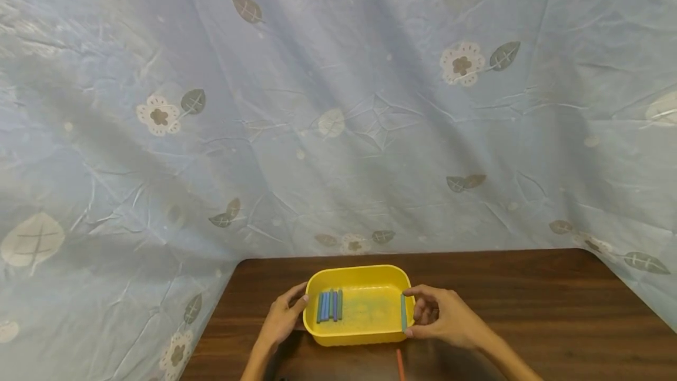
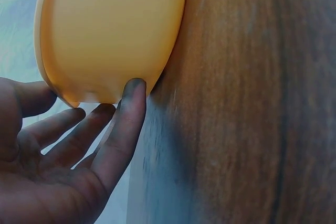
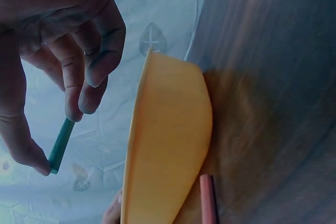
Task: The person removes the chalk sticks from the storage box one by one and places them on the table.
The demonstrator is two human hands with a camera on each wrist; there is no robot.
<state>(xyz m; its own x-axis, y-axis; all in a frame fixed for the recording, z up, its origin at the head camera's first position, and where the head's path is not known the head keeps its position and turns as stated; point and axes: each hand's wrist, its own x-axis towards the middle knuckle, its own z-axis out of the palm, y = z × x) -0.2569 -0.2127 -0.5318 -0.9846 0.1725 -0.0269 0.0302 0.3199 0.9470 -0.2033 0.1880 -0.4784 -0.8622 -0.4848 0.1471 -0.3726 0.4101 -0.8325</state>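
A yellow plastic tub (image 1: 359, 338) stands on the table, its floor smeared with bluish-green dust. Several chalk sticks (image 1: 330, 306) in green, blue and purple lie side by side along its left end. My left hand (image 1: 280, 319) holds the tub's left end, thumb at the rim and fingers against the outer wall (image 2: 113, 40). Over the tub's right end, my right hand (image 1: 446, 316) pinches a green chalk stick (image 3: 62, 145) by its two ends between thumb and finger. In the right wrist view this stick shows above the level of the rim.
An orange-red stick (image 1: 400, 364) lies on the wooden table (image 1: 529, 298) just in front of the tub, near its right end. Behind the table hangs a pale blue sheet (image 1: 338, 163) printed with leaves and flowers.
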